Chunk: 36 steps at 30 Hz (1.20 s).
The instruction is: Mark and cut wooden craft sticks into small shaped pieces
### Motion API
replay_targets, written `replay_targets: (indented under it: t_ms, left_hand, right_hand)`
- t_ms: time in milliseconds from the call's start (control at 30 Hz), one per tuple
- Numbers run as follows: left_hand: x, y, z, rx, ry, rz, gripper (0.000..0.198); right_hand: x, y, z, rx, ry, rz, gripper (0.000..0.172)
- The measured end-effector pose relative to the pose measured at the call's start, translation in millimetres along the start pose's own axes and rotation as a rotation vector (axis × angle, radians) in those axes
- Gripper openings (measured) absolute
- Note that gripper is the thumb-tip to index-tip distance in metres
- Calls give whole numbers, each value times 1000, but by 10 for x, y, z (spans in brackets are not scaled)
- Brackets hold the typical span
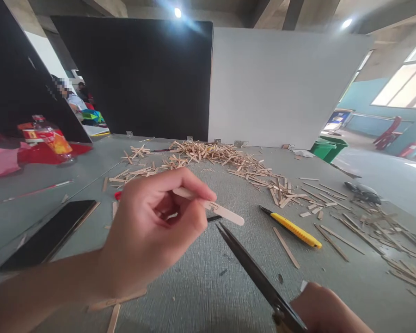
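My left hand (pixel 152 231) pinches a flat wooden craft stick (pixel 230 215) between thumb and forefinger. The stick's rounded end points right, and a small notch or dark mark shows near my fingertips. At the lower right my right hand (pixel 327 309) is partly cut off by the frame and holds dark metal scissors (pixel 251 268). Their blades are nearly together, with the tips just below the stick and apart from it. A short dark strip (pixel 214 218) shows behind the stick; I cannot tell what it is.
A yellow utility knife (pixel 296 230) lies right of the scissors. Heaped craft sticks (pixel 222 155) spread across the back, with cut pieces (pixel 367 231) at right. A phone (pixel 50 233) and a drink bottle (pixel 53 138) are at left. Black (pixel 142 78) and white (pixel 280 83) panels stand behind.
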State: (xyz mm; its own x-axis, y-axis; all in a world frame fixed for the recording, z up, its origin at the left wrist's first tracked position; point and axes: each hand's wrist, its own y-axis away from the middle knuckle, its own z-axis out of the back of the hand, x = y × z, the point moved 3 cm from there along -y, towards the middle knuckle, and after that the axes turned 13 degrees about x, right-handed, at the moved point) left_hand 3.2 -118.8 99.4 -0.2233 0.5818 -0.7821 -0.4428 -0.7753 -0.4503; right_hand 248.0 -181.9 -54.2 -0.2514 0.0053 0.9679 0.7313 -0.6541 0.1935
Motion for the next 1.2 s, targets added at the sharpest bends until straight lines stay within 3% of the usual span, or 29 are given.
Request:
replay_targets:
  t_ms: [167,367,500,700,833,1033,1200]
  left_hand:
    - [57,19,-51,110,101,14,16]
    - [47,50,-24,78,39,-60,15]
    - [16,49,-21,31,-27,-106,13]
    - [-27,42,-67,70,-109,-182,18]
    - [-27,51,-62,54,-117,-165,17]
    - [-12,74,-57,55,-140,-147,15]
    - [-5,61,-66,57,-113,-156,17]
  right_hand:
    - [-324,-187,82,249,-27,-20,69]
    - [-246,-182,-8,462,-178,20,70]
    - [-148,-153,-3,435,-200,-75,70]
    - [-146,-203,2,543,-209,-47,71]
    - [-208,-188,70,480,-152,16,72]
    - [-259,-203,78,518,-115,-98,71]
    - [-237,-194,67,395,-61,-131,75]
